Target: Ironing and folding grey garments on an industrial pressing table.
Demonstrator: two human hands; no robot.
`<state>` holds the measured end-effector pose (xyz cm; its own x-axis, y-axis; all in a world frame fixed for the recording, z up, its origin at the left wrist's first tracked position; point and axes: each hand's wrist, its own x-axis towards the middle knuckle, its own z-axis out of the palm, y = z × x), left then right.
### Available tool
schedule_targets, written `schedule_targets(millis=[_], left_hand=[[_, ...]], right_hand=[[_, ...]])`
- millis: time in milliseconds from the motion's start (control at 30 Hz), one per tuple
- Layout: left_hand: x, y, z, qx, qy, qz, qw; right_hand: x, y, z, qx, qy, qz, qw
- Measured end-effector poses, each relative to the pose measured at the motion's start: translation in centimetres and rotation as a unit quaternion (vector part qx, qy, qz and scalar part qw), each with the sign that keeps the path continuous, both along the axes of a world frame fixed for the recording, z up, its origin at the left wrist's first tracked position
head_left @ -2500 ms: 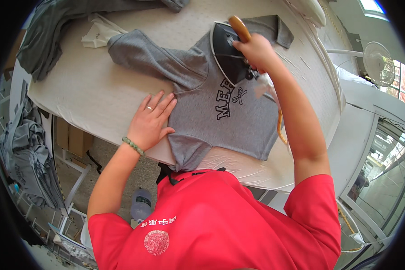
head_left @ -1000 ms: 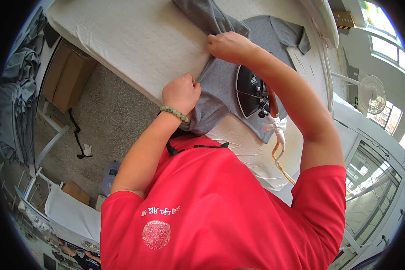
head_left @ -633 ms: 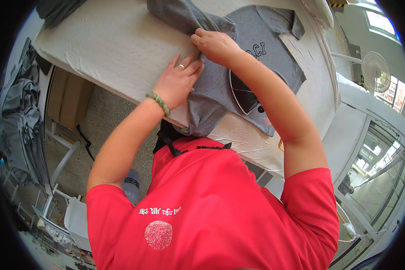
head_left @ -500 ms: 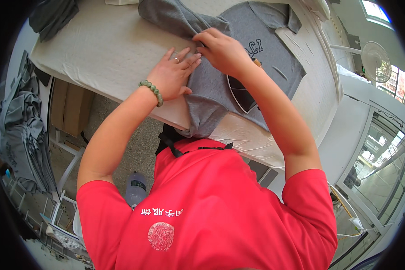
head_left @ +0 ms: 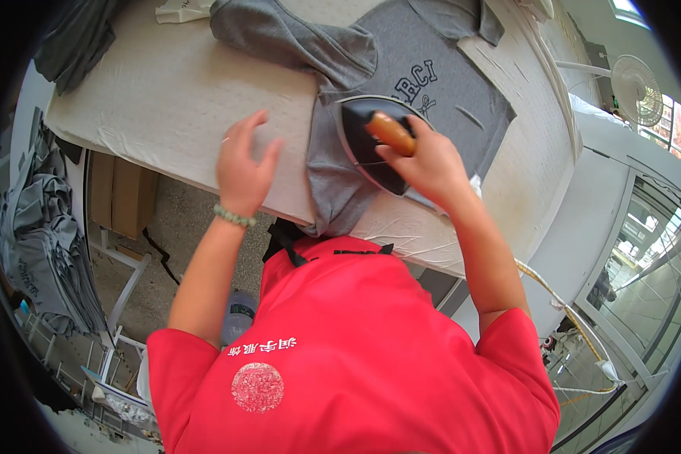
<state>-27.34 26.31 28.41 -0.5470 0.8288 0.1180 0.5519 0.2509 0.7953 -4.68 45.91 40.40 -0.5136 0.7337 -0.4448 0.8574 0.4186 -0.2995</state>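
Note:
A grey sweatshirt point(head_left: 454, 98) with dark printed lettering lies spread on the pale padded ironing table point(head_left: 181, 98). One sleeve point(head_left: 295, 45) stretches to the far left, while the other reaches toward the near edge. On the garment's left side rests a black iron point(head_left: 356, 136) with an orange-brown handle. My right hand point(head_left: 431, 160) has its fingers wrapped round that handle. Left of the garment, my left hand point(head_left: 246, 165) is raised over the table, slightly blurred, fingers apart and holding nothing. A green bead bracelet circles that wrist.
Grey garments point(head_left: 49, 234) hang in a pile at the left, and a dark cloth point(head_left: 76, 41) lies at the table's far left corner. A cord point(head_left: 560, 303) runs down on the right. Beneath the table are a cardboard box point(head_left: 125, 195) and a plastic bottle point(head_left: 238, 316).
My left hand has lifted off the garment and moved left. My right hand has let go of the fabric, drawn back and taken hold of the iron, which now sits farther left.

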Motion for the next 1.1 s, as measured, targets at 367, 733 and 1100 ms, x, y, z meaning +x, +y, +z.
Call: schedule_targets(millis=[367,733,1100], left_hand=[[6.8,-10.0,0.4,0.021,-0.352,0.277,0.894],[12.8,-8.2,3.1,-0.257,-0.285,0.010,0.923],[17.2,-10.1,0.2,-0.181,-0.331,0.182,0.908]], right_hand=[[-11.5,-4.8,-1.5,-0.057,0.007,0.207,0.977],[-5.6,1.4,-2.8,-0.004,-0.036,0.128,0.991],[-7.5,1.5,-1.5,-0.057,-0.070,0.397,0.914]])
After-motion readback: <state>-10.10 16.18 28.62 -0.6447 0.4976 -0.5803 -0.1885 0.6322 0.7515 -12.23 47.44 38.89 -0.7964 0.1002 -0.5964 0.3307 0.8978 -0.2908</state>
